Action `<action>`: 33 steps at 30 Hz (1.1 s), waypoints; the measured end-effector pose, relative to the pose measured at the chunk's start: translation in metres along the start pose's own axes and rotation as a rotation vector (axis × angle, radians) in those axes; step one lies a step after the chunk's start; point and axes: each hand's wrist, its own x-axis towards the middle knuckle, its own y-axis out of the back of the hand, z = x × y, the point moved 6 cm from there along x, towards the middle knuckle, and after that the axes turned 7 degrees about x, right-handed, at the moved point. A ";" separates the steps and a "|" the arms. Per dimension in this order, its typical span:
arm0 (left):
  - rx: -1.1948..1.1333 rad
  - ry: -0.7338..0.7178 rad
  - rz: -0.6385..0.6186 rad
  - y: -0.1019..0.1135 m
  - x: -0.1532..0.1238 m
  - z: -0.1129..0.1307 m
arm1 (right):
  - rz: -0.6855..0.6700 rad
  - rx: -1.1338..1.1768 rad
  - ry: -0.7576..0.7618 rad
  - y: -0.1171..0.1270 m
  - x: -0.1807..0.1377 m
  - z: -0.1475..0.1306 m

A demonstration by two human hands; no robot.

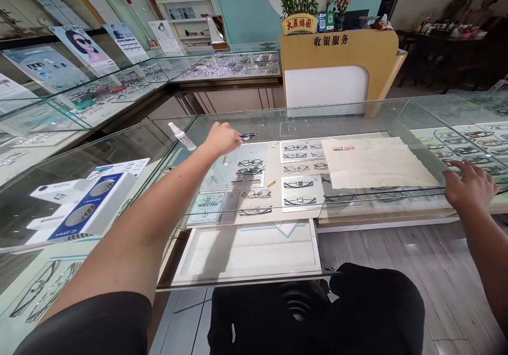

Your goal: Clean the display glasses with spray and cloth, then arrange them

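Observation:
My left hand (222, 138) reaches over the glass counter with its fingers closed on a dark-framed pair of eyeglasses (248, 136). Just left of that hand lies a white spray bottle (182, 136), tilted in view. On the right, my right hand (470, 185) is at the counter's near edge, thumb and fingers apart, above displayed glasses; no object clearly shows in its grasp. Between the hands, a cream cloth (377, 162) with red print is spread on the glass top.
Several eyeglasses (250, 167) fill the glass display counter (341, 117). A pulled-out drawer (250, 254) juts toward my knees. To the left is a blue and white box (93, 204). A yellow cashier desk (337, 58) with a plant stands beyond; a person sits far right.

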 end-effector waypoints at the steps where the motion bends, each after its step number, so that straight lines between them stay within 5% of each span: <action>1: 0.043 0.001 -0.029 -0.002 0.000 0.000 | -0.002 -0.001 -0.004 0.000 -0.001 -0.001; 5: 0.062 -0.023 -0.013 0.012 -0.017 0.012 | 0.008 0.013 -0.009 0.003 -0.002 -0.004; 9: -0.071 -0.144 0.043 0.056 -0.074 0.052 | -0.008 0.025 -0.020 0.003 -0.001 -0.003; 13: -0.208 -0.237 -0.156 0.090 -0.163 0.103 | 0.003 0.022 -0.026 0.003 0.001 -0.001; 16: -0.343 -0.327 -0.349 0.092 -0.227 0.137 | -0.004 0.007 -0.016 0.002 0.003 0.002; 19: -0.447 -0.356 -0.530 0.066 -0.265 0.157 | -0.005 -0.006 -0.006 0.001 0.006 0.005; 23: -0.460 -0.335 -0.660 0.007 -0.273 0.159 | -0.010 -0.032 -0.009 -0.001 0.011 0.009; 27: -0.350 -0.255 -0.536 -0.050 -0.240 0.137 | -0.027 -0.038 -0.003 -0.001 0.011 0.009; 33: -0.067 -0.065 -0.144 -0.107 -0.157 0.085 | -0.014 -0.034 -0.010 0.004 0.005 0.001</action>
